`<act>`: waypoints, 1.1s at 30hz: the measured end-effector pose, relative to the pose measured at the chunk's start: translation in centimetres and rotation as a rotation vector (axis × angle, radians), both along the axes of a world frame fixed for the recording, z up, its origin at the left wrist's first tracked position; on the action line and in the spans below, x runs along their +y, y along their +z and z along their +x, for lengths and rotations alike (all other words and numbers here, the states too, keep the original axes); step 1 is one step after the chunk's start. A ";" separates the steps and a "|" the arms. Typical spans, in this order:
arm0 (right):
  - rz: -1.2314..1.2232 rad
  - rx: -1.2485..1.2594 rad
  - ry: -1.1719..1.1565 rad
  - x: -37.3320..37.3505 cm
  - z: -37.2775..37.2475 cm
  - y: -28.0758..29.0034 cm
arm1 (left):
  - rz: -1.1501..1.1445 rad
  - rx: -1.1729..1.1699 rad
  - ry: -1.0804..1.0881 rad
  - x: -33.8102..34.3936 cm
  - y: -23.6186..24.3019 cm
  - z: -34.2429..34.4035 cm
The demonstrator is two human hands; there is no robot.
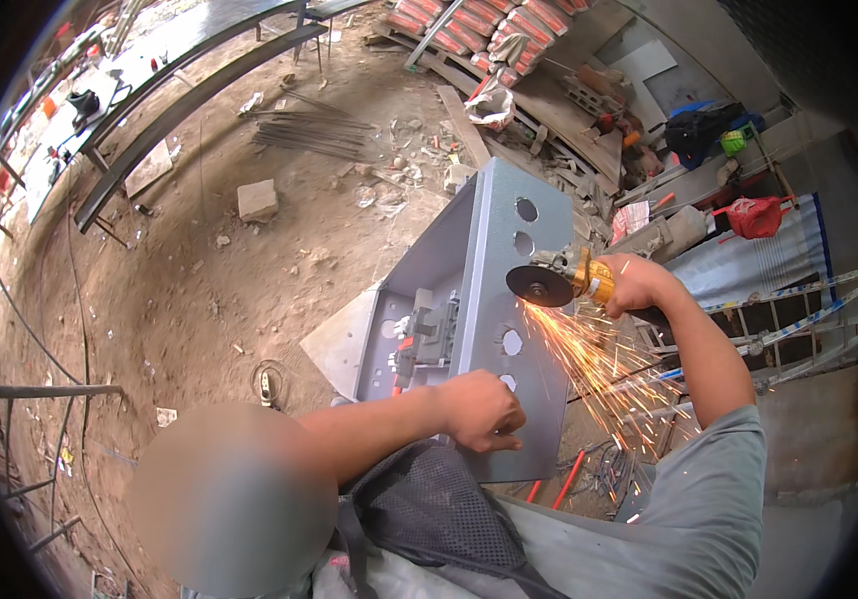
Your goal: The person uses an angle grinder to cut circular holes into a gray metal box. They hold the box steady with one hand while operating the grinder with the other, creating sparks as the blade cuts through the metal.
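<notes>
Grinding a grey box (487, 311) — right hand (636, 284) gripping the grinder (586, 276), its label (596, 284) unreadable; left hand (482, 407) curled.

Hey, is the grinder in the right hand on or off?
On: bright sparks stream from the disc of the grinder, held in the right hand against the grey metal box.

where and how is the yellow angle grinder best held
The angle grinder is probably best held around its yellow body, coming from the upper right: the black disc sits at its left end, while the body extends rightward, and sparks spray down and to the right, so staying above them looks safer.
</notes>
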State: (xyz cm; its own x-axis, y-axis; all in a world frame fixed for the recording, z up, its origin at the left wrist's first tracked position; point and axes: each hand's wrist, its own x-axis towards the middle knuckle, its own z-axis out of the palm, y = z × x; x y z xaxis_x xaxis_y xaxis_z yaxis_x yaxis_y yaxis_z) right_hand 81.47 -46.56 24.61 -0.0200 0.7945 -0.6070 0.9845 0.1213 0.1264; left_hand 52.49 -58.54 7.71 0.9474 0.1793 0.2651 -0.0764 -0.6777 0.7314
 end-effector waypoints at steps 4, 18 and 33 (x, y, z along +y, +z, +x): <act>0.008 0.016 0.027 0.1 1.1 -0.3 | 0.024 0.025 0.001 -0.1 0.2 0.2; 0.399 1.105 -0.854 -18.6 4.4 -0.1 | -0.463 0.017 0.226 4.7 2.4 -12.9; 1.303 1.590 -1.624 -41.5 -16.5 -3.3 | -1.000 0.672 1.155 1.5 -23.1 -56.1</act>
